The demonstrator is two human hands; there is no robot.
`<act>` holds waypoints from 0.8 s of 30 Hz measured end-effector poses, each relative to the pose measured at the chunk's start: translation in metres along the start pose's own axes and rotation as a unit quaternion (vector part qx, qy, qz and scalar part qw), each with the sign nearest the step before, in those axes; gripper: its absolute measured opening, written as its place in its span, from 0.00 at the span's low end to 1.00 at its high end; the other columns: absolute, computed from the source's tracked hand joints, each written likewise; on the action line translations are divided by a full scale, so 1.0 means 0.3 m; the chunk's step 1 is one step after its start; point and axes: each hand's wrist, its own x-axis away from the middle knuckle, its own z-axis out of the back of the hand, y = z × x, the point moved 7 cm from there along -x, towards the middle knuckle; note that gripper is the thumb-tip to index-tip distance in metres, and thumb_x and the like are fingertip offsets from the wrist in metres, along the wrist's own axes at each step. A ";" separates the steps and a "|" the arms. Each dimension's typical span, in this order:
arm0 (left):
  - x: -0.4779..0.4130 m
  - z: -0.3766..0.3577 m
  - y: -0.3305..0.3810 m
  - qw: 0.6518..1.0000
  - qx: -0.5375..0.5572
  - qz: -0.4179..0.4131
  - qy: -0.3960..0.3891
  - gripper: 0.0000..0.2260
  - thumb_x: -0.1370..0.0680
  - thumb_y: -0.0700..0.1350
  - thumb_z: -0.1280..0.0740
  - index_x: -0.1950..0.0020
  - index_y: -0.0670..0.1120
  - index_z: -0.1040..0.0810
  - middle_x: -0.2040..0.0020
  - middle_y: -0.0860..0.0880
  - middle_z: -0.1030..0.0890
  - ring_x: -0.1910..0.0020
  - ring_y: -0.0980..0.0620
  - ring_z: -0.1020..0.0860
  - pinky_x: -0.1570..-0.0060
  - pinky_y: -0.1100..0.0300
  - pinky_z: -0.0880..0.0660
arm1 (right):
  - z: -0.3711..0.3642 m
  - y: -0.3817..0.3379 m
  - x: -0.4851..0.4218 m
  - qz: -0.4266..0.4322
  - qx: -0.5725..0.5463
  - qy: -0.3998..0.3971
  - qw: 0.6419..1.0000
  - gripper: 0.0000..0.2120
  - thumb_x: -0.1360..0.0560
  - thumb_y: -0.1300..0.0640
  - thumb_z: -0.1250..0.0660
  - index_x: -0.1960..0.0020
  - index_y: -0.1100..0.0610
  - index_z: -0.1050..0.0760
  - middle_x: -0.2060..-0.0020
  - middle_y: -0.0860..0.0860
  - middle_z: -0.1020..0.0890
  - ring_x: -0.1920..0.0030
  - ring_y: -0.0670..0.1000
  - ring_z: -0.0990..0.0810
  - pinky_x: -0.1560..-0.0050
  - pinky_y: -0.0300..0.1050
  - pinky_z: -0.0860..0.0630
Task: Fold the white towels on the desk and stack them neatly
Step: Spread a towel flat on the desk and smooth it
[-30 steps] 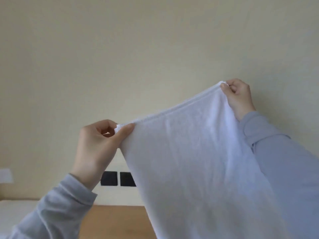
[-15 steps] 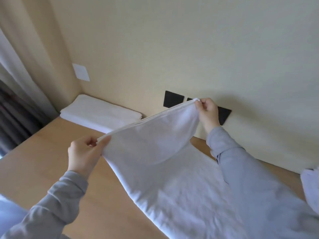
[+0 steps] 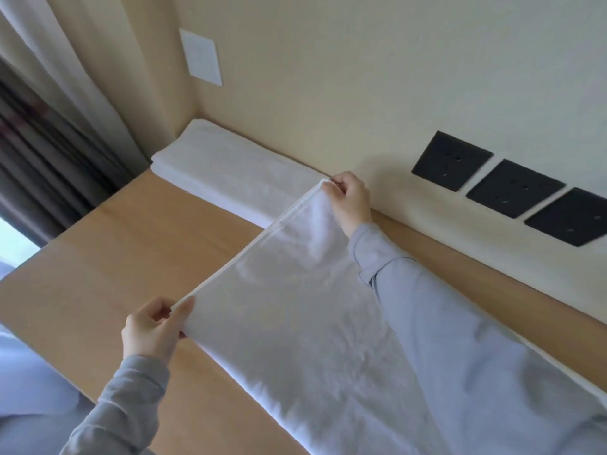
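Now left fingers (image 3: 182,312), right fingers (image 3: 339,188) pinch towel (image 3: 295,323) corners — wooden desk (image 3: 131,251), cream wall (image 3: 361,77).

Folded stack (image 3: 230,169) behind spread towel (image 3: 312,339) on desk (image 3: 131,257)

We lose the held towel (image 3: 295,323) where it runs off the bottom edge, and the right sleeve (image 3: 460,339) covers its far side — what lies under there we cannot tell. The folded stack (image 3: 230,165) is hidden at one end behind the towel's raised corner, its layers too blurred to count; the last black socket (image 3: 571,218) is cut by the right edge.
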 end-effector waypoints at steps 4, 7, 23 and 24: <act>-0.017 0.034 -0.110 0.996 -0.038 0.084 0.008 0.12 0.39 0.53 0.32 0.69 0.44 0.22 0.72 0.46 0.23 0.69 0.43 0.22 0.53 0.49 0.23 | -0.166 0.037 0.001 0.001 0.023 -0.021 1.000 0.05 0.26 0.57 0.35 0.57 0.60 0.25 0.66 0.49 0.24 0.62 0.51 0.25 0.59 0.43 0.30; -0.005 0.056 -0.114 0.977 -0.192 0.086 0.019 0.14 0.39 0.56 0.37 0.66 0.47 0.21 0.70 0.44 0.20 0.64 0.40 0.23 0.65 0.56 0.27 | -0.264 0.048 0.021 0.031 0.103 -0.078 0.991 0.09 0.22 0.55 0.39 0.47 0.60 0.25 0.54 0.53 0.21 0.50 0.54 0.24 0.46 0.52 0.28; 0.149 -0.633 0.055 0.680 -0.502 -0.488 -0.219 0.27 0.21 0.61 0.54 0.24 0.52 0.46 0.23 0.49 0.45 0.24 0.49 0.46 0.28 0.45 0.47 | 0.157 0.454 0.882 -0.101 0.413 0.024 0.905 0.28 0.21 0.43 0.55 0.29 0.58 0.34 0.30 0.56 0.33 0.24 0.48 0.49 0.33 0.65 0.44; 0.150 -0.635 0.052 0.681 -0.501 -0.489 -0.215 0.27 0.21 0.61 0.54 0.24 0.53 0.47 0.23 0.49 0.45 0.24 0.49 0.47 0.28 0.45 0.48 | 0.174 0.471 0.900 -0.100 0.434 0.018 0.895 0.29 0.21 0.42 0.58 0.28 0.56 0.37 0.29 0.56 0.34 0.24 0.47 0.54 0.32 0.65 0.46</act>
